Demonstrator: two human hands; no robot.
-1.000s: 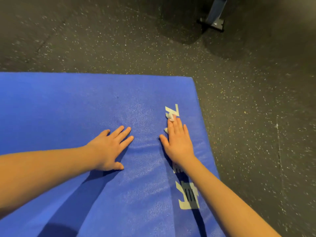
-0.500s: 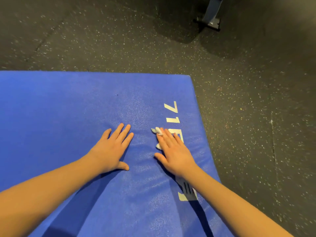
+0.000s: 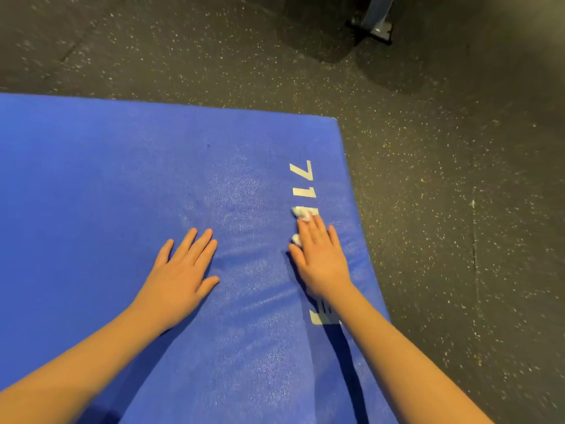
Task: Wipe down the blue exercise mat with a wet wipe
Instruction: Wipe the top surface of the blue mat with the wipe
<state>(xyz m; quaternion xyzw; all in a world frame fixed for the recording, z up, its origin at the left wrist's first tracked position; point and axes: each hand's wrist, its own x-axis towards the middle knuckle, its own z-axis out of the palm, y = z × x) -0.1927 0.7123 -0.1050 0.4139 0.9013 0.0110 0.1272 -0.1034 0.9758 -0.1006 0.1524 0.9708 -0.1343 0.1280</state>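
Note:
The blue exercise mat (image 3: 122, 185) lies flat on the floor and fills the left and middle of the view, with pale printed lettering near its right edge. My right hand (image 3: 321, 255) presses flat on a crumpled white wet wipe (image 3: 301, 213), which pokes out past the fingertips and beside the thumb, over the lettering. My left hand (image 3: 180, 270) rests flat on the mat with straight, spread fingers and holds nothing. A damp sheen shows on the mat between and ahead of the hands.
Dark speckled rubber floor (image 3: 458, 209) surrounds the mat at the top and right. A grey metal equipment leg with a black foot (image 3: 374, 24) stands on the floor at the upper right, away from the mat's far right corner.
My right hand slid the wipe back and left off the lettering, then out to the right over it again. My left hand stayed planted on the mat.

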